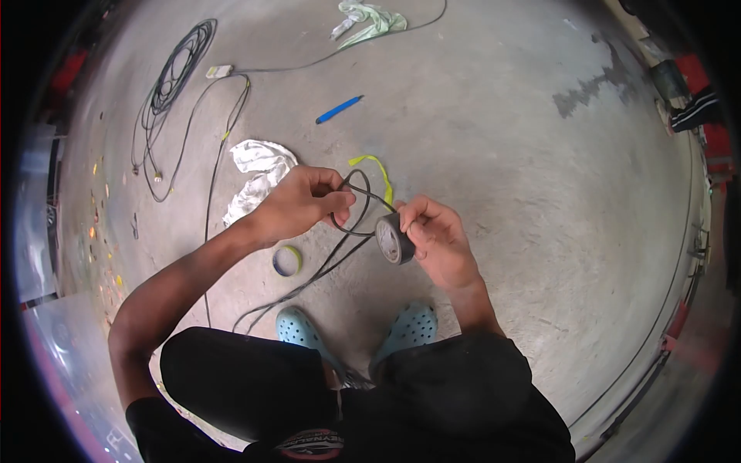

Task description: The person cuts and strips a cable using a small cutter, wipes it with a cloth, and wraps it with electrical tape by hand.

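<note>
My left hand is closed, its thumb and fingers pinching a dark cable that loops between my two hands. From there the cable runs down to the floor near my feet. In my right hand is a roll of dark tape, held by its edge with the hole facing left. The cable passes right beside the roll; whether the fingers also grip it is hidden. Just beyond the loop shows a yellow-green strip. A yellow-green tape roll lies on the floor below my left wrist.
On the concrete floor lie a white cloth, a blue pen-like tool and a pale green cloth. A coiled cable and a white socket box are at upper left. My blue clogs are below.
</note>
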### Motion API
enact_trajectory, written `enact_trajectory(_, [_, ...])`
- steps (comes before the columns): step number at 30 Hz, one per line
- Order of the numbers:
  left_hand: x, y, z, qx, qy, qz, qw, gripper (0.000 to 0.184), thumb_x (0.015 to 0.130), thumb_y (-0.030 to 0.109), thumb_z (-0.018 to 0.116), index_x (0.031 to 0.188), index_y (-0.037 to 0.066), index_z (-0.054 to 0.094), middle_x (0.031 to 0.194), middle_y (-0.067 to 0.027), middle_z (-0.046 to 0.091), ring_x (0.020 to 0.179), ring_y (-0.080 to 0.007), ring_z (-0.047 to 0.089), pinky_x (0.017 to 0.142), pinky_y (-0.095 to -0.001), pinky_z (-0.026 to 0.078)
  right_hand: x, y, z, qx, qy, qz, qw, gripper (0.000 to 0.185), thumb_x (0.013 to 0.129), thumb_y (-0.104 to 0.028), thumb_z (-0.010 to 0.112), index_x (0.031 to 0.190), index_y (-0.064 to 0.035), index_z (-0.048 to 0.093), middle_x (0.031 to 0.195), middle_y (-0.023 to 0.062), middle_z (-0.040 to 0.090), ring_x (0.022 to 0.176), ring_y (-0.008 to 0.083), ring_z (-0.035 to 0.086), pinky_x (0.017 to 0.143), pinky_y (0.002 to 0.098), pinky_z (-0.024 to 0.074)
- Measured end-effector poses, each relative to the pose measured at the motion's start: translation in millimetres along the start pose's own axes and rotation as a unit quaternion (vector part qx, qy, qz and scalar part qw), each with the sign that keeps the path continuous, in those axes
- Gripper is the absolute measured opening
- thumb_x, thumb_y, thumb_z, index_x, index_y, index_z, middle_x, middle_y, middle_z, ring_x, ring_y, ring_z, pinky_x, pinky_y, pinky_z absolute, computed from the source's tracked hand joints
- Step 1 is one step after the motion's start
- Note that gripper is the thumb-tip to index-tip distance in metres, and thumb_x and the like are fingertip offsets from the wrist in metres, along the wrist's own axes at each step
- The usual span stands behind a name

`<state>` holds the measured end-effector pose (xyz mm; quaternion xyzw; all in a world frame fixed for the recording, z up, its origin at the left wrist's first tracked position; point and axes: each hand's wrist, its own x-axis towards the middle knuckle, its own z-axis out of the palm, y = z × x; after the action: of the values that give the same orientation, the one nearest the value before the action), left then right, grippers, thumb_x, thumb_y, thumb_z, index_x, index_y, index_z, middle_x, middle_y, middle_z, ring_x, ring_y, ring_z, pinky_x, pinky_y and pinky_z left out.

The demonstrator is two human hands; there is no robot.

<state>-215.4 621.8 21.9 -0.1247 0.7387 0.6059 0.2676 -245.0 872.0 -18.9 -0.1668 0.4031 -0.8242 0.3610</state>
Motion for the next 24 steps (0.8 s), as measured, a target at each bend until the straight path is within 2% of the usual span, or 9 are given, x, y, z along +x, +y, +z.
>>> enact_trajectory(3, [-8.4, -23.3, 3.3, -0.201, 0.014, 0.020, 0.979, 0.020, 0.102, 0.020, 0.061, 0.098, 0.001, 0.063, 0.076, -0.0048, 0.064, 0.075, -0.0129, 0.066, 0.081, -0.0362, 0.057, -9.7, 26.3, 3.9, 0.010, -0.029, 0.027, 0.999, 0.009, 0.097, -0.011, 0.063, 0.101, -0.0030, 0.064, 0.084, -0.0043, 0.054, 0.073, 0.0021, 0.044, 0.063, 0.0192, 0.0335])
enact_trajectory(4, [-12.2, -27.5, 5.0, -0.227, 0.010, 0.028, 0.973, 0.023, 0.105, 0.023, 0.056, 0.099, 0.001, 0.063, 0.072, -0.0017, 0.058, 0.068, -0.0107, 0.059, 0.079, -0.0360, 0.057, -12.0, 34.4, 5.5, 0.014, -0.030, 0.029, 0.999, 0.009, 0.097, -0.011, 0.063, 0.101, -0.0030, 0.063, 0.085, -0.0044, 0.054, 0.073, 0.0019, 0.043, 0.064, 0.0190, 0.0330])
enact_trajectory(8, [-21.4, -56.9, 12.5, -0.266, 0.003, 0.059, 0.962, 0.024, 0.107, 0.021, 0.050, 0.101, 0.002, 0.062, 0.067, 0.0026, 0.042, 0.061, -0.0092, 0.042, 0.077, -0.0352, 0.056, -18.6, 40.7, 8.8, -0.011, -0.027, 0.035, 0.999, 0.009, 0.098, -0.011, 0.062, 0.101, -0.0030, 0.062, 0.088, -0.0041, 0.055, 0.075, 0.0023, 0.043, 0.066, 0.0199, 0.0338])
enact_trajectory(11, [-27.9, -69.1, 25.2, -0.318, 0.031, 0.094, 0.943, 0.024, 0.108, 0.020, 0.048, 0.101, 0.001, 0.062, 0.068, 0.0019, 0.044, 0.063, -0.0102, 0.045, 0.079, -0.0365, 0.055, -19.7, 43.1, 4.9, 0.004, -0.008, 0.020, 1.000, 0.009, 0.098, -0.012, 0.061, 0.102, -0.0032, 0.061, 0.090, -0.0032, 0.056, 0.078, 0.0030, 0.045, 0.070, 0.0213, 0.0355])
enact_trajectory(15, [-37.7, -75.2, 27.7, -0.402, -0.001, 0.131, 0.906, 0.023, 0.106, 0.013, 0.047, 0.115, -0.001, 0.062, 0.071, -0.0031, 0.052, 0.063, -0.0121, 0.049, 0.079, -0.0382, 0.056, -22.2, 41.9, 6.1, 0.086, -0.022, 0.030, 0.996, 0.010, 0.099, -0.013, 0.060, 0.103, -0.0042, 0.059, 0.094, -0.0010, 0.057, 0.082, 0.0064, 0.048, 0.076, 0.0234, 0.0379])
enact_trajectory(18, [-43.1, -78.7, 25.3, -0.443, -0.033, 0.131, 0.886, 0.030, 0.104, 0.011, 0.048, 0.128, -0.003, 0.058, 0.093, -0.0120, 0.065, 0.062, -0.0133, 0.054, 0.078, -0.0400, 0.060, -15.4, 39.8, 11.4, 0.140, -0.054, 0.018, 0.989, 0.012, 0.099, -0.017, 0.061, 0.103, -0.0054, 0.059, 0.097, 0.0011, 0.055, 0.090, 0.0109, 0.052, 0.081, 0.0270, 0.0408])
enact_trajectory(21, [-49.4, -71.1, 35.0, -0.425, 0.010, 0.139, 0.894, 0.040, 0.102, 0.012, 0.050, 0.140, -0.003, 0.050, 0.127, -0.0203, 0.062, 0.061, -0.0145, 0.058, 0.074, -0.0399, 0.063, -11.1, 42.1, 9.4, 0.103, -0.056, -0.027, 0.993, 0.017, 0.099, -0.023, 0.063, 0.099, -0.0067, 0.058, 0.101, 0.0036, 0.052, 0.100, 0.0166, 0.054, 0.087, 0.0317, 0.0426])
enact_trajectory(24, [-48.7, -75.9, 28.5, -0.461, -0.031, 0.157, 0.873, 0.048, 0.102, 0.013, 0.051, 0.147, -0.001, 0.042, 0.147, -0.0220, 0.049, 0.061, -0.0149, 0.058, 0.070, -0.0373, 0.064, -12.7, 34.5, 4.6, 0.048, -0.041, -0.078, 0.995, 0.021, 0.098, -0.027, 0.064, 0.095, -0.0076, 0.058, 0.104, 0.0054, 0.049, 0.110, 0.0218, 0.055, 0.093, 0.0356, 0.0423])
